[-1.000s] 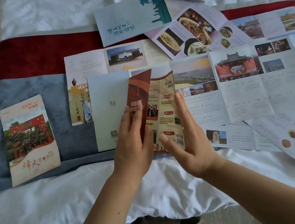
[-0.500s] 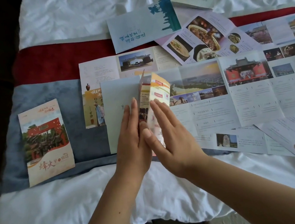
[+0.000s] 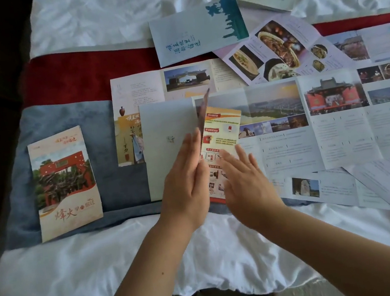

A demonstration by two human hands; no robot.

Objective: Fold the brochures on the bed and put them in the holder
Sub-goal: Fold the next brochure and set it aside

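Orange brochure (image 3: pixel 221 131): at frame centre, atop a large unfolded sheet (image 3: pixel 336 128) on the bed (image 3: pixel 129 257), one dark flap standing upright. Left hand (image 3: pixel 185 176): grip spread, straight fingers against the raised flap. Right hand (image 3: pixel 247 185): grip spread, flat over the orange panel. Folded brochure (image 3: pixel 65 183) at left, well apart.

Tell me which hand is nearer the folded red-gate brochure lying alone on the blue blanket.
Left. The left hand is to the right of the red-gate brochure, across a strip of blue blanket; the right hand lies beyond it, farther right.
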